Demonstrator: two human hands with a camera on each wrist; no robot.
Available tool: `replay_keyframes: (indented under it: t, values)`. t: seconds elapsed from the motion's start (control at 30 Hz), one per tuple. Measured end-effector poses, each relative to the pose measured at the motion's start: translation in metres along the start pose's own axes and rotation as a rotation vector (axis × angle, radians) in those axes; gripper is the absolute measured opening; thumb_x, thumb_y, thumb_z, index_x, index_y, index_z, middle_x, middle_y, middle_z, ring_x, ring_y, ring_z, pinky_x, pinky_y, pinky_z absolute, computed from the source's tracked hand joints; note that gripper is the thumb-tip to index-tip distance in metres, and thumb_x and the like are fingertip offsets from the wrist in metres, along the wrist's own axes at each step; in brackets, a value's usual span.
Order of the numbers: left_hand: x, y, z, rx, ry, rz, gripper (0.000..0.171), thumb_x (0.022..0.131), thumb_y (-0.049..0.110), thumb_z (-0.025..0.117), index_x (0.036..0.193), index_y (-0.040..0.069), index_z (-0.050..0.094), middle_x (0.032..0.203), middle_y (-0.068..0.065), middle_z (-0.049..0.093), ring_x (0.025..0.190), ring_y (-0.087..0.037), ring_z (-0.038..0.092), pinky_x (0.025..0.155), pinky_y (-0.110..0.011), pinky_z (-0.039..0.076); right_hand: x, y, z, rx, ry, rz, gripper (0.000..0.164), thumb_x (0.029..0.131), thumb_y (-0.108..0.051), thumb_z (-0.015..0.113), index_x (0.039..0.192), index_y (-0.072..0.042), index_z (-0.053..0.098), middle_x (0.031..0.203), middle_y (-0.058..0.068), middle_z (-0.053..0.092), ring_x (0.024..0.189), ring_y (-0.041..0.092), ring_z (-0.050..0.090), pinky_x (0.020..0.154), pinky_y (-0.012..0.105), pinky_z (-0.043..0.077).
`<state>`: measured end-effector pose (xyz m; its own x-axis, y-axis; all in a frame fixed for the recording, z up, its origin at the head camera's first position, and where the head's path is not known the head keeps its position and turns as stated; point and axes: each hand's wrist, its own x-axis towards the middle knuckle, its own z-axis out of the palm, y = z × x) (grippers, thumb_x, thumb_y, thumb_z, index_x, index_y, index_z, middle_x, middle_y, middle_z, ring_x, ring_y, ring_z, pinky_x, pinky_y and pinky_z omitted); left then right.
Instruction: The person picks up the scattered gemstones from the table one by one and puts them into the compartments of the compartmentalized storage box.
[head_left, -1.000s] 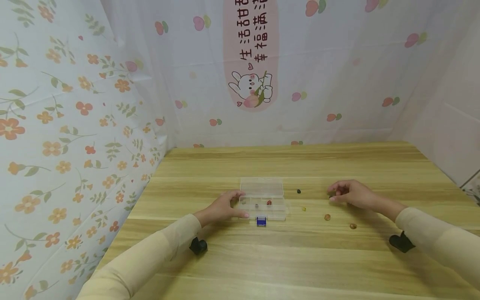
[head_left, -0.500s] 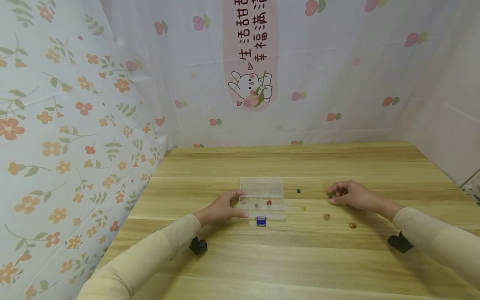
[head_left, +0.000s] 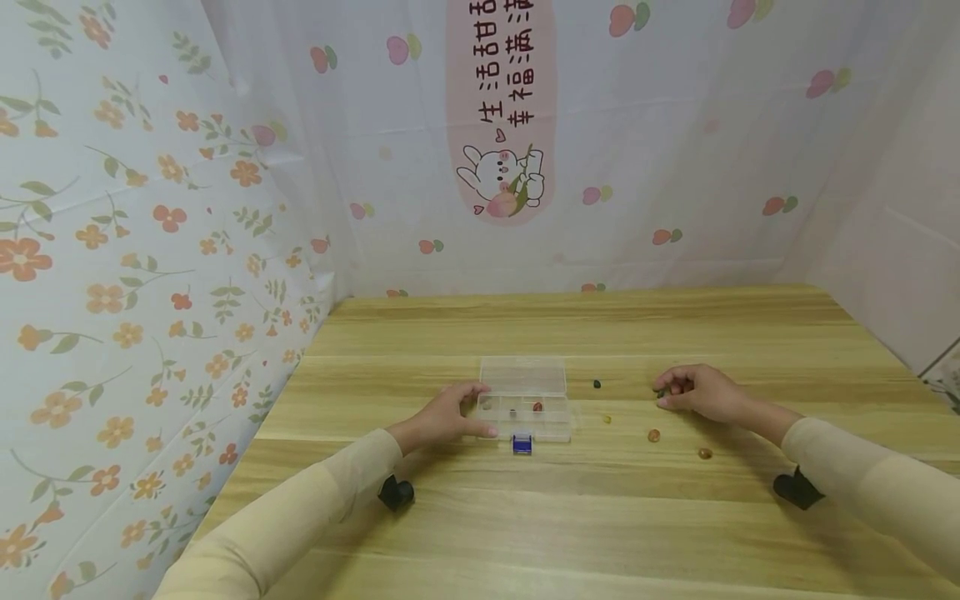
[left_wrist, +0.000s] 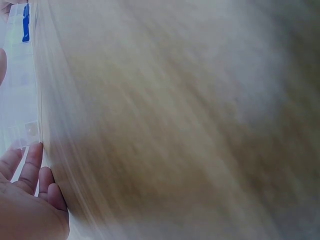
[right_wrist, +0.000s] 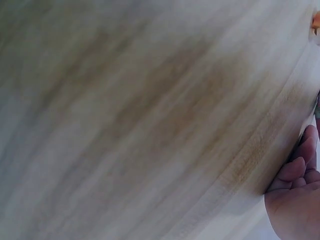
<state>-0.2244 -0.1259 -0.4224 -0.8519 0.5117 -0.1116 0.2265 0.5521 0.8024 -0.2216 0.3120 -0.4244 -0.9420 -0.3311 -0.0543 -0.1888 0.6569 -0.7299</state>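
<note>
A clear plastic compartment box lies on the table with its lid folded back and a blue latch at the front. My left hand grips its left end, thumb at the front and fingers toward the back corner. Inside the box are a red stone and a small greyish piece. Off to the right, my right hand pinches a small dark green stone between thumb and fingertips, low over the table. In the right wrist view, only part of that hand shows at the right edge.
Between box and right hand lie a dark stone and a yellow stone. Nearer me are two orange-brown stones, one round and one farther right. Patterned cloth hangs behind the wooden table.
The dark green stone between my right fingertips shows more clearly than a second ago, while that hand barely shifts. My left hand and the box stay in place.
</note>
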Motion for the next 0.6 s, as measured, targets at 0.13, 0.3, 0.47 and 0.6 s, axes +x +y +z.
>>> replay_keyframes:
  t: [0.13,0.3,0.47,0.6]
  values:
    - [0.0006,-0.0007,0.0002,0.007,0.003,0.001,0.074,0.079,0.032,0.082,0.14,0.007,0.048,0.142,-0.015,0.046,0.134,-0.032,0.038,0.11,-0.047,0.029,0.0,-0.0017,-0.0001,-0.002,-0.001,0.002,0.029,0.09,-0.018,0.071,0.11,0.002,0.065,0.086,0.005,0.051,0.07,0.015,0.042,0.056,0.024,0.038]
    - [0.0003,-0.0009,0.0,0.005,0.001,-0.001,0.074,0.079,0.031,0.082,0.14,0.007,0.048,0.141,-0.015,0.047,0.134,-0.033,0.039,0.11,-0.046,0.03,0.0,-0.0027,0.0001,-0.004,0.003,0.0,0.027,0.091,-0.017,0.071,0.109,0.002,0.066,0.086,0.005,0.051,0.072,0.015,0.043,0.057,0.024,0.039]
    - [-0.0002,-0.001,0.0001,-0.001,-0.002,-0.003,0.074,0.079,0.031,0.082,0.14,0.007,0.048,0.141,-0.015,0.046,0.134,-0.033,0.038,0.11,-0.046,0.03,0.0001,-0.003,0.0003,-0.01,-0.005,0.002,0.026,0.091,-0.017,0.07,0.109,0.002,0.066,0.086,0.005,0.051,0.074,0.017,0.042,0.058,0.024,0.038]
    - [-0.0004,0.0,0.0,0.002,0.002,-0.007,0.074,0.079,0.032,0.082,0.141,0.008,0.048,0.141,-0.015,0.046,0.134,-0.033,0.038,0.11,-0.046,0.03,0.0,-0.0045,0.0,-0.01,-0.01,0.002,0.026,0.091,-0.016,0.07,0.108,0.002,0.066,0.086,0.005,0.051,0.073,0.016,0.043,0.058,0.024,0.04]
